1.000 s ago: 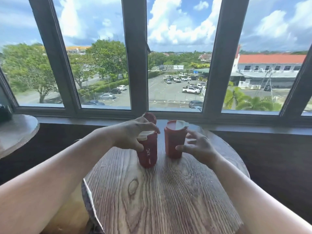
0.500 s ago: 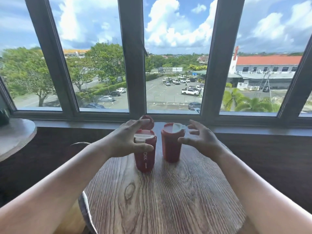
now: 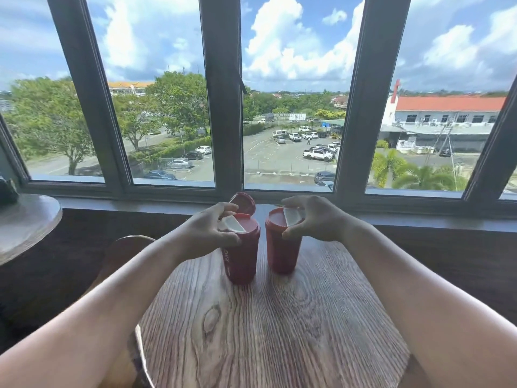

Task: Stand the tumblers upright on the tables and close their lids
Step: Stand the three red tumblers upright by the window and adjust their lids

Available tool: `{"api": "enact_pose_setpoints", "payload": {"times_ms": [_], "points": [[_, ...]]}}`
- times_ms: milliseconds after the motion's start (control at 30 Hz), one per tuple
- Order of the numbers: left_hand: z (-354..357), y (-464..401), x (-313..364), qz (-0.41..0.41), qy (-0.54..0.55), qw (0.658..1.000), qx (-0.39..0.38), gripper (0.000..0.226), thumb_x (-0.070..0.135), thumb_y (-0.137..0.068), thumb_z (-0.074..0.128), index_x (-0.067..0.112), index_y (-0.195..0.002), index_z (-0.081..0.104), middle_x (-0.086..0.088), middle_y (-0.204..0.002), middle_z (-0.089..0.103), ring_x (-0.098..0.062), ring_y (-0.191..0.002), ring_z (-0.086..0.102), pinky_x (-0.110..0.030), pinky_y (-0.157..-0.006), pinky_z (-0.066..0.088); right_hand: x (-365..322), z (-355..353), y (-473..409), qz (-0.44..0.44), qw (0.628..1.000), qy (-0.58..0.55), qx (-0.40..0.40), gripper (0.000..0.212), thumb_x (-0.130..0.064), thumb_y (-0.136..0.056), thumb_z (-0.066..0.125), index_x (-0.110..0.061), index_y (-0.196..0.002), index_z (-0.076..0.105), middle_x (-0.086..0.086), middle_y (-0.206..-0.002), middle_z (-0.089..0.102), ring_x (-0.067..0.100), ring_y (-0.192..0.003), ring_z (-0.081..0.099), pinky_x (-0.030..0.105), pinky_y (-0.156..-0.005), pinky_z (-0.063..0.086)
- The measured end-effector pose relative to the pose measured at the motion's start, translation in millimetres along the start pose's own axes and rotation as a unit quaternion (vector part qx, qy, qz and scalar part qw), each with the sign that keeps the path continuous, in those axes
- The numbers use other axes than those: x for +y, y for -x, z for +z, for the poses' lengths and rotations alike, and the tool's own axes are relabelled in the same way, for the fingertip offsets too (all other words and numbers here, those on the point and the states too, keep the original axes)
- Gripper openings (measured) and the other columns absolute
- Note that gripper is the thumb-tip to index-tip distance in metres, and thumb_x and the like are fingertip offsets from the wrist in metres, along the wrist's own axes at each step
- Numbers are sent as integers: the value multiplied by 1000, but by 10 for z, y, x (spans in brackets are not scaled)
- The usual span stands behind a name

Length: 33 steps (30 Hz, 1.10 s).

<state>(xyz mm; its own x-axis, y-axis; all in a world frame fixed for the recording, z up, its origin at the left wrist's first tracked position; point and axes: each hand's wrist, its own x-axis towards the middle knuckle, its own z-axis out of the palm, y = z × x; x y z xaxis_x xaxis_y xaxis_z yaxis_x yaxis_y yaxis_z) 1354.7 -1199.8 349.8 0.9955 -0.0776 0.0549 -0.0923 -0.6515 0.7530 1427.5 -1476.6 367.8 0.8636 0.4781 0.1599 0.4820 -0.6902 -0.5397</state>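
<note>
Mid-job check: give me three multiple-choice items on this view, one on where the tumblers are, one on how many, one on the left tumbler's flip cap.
1. Where do the tumblers stand?
A. round wooden table
B. windowsill
C. floor

2. How many red tumblers?
A. one
B. two
C. three

3. The left tumbler's flip cap is:
A. shut
B. missing
C. standing open

Answers:
1 A: both rest on the table.
2 B: left tumbler, right tumbler.
3 C: the cap tilts up behind the left hand; the right hand grips the other lid.
</note>
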Motion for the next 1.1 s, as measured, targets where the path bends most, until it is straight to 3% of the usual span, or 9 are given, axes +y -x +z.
{"api": "enact_pose_setpoints", "payload": {"times_ms": [100, 267, 467, 600, 700, 767, 833, 933, 1100], "points": [[-36, -36, -69, 13, 50, 998, -35, 85, 36, -60, 81, 26, -140, 54, -14, -120, 71, -22, -114, 68, -49, -109, 47, 2, -4, 6, -8, 999, -21, -31, 86, -32, -68, 91, -21, -145, 53, -5, -145, 56, 2, -116, 53, 19, -100, 36], [-40, -85, -88, 20, 93, 994, -59, 73, 28, -63, 81, 32, -133, 59, -30, -120, 65, -23, -104, 68, -51, -108, 45, 23, 13, -26, -16, 999, -30, -34, 86, -29, -69, 91, -21, -145, 53, -5, -147, 54, 0, -123, 46, 13, -96, 33], [-43, -82, -118, 25, 93, 993, -66, 79, 34, -66, 80, 29, -140, 54, -28, -126, 63, -29, -114, 66, -48, -111, 45, 94, 4, -54, -23, 998, -19, -50, 85, -28, -73, 89, -22, -148, 49, -9, -147, 52, 0, -126, 45, -6, -79, 30], [-172, -63, -10, 11, 107, 993, -48, 82, 60, -65, 66, 28, -140, 55, 0, -136, 62, -17, -125, 60, -42, -102, 51, 113, 3, -30, -18, 998, -35, -52, 86, -28, -73, 89, -21, -149, 47, -7, -149, 51, -4, -125, 43, -10, -76, 32], [-313, -271, -19, -8, 108, 994, 26, 58, 64, -73, 61, 29, -119, 64, -1, -124, 67, -18, -115, 62, -44, -94, 54, 115, 13, -12, -13, 998, -40, -46, 86, -25, -74, 88, -21, -149, 47, -7, -149, 52, -4, -125, 44, -10, -78, 32], [-405, -585, -150, -20, 28, 997, 73, 45, 56, -88, 60, 25, -121, 65, 0, -115, 69, -19, -104, 64, -39, -77, 55, 96, 13, -17, -10, 998, -41, -44, 88, -24, -72, 89, -22, -149, 47, -10, -148, 52, -6, -127, 45, -8, -82, 33], [-452, -973, -313, -24, -21, 996, 86, 47, 53, -90, 62, 23, -126, 63, 0, -116, 69, -21, -101, 65, -37, -74, 53, 71, 4, -19, -2, 998, -40, -42, 90, -28, -70, 90, -28, -149, 47, -15, -145, 53, -9, -127, 48, -1, -90, 38], [-414, -1564, -474, -35, -62, 997, 41, 57, 52, -90, 64, 17, -134, 58, -8, -128, 65, -23, -106, 61, -37, -86, 50, 65, 10, 9, 21, 998, -43, -34, 94, -30, -68, 91, -33, -150, 44, -24, -143, 52, -18, -127, 44, 16, -105, 42], [-274, -2330, -621, -114, -44, 985, -125, 50, 54, -90, 63, 14, -121, 56, -7, -104, 64, -24, -85, 67, -35, -60, 58, 94, 20, 76, 73, 993, -95, -16, 93, -25, -70, 91, -35, -149, 44, -24, -142, 52, -12, -131, 45, 14, -101, 45]]}}
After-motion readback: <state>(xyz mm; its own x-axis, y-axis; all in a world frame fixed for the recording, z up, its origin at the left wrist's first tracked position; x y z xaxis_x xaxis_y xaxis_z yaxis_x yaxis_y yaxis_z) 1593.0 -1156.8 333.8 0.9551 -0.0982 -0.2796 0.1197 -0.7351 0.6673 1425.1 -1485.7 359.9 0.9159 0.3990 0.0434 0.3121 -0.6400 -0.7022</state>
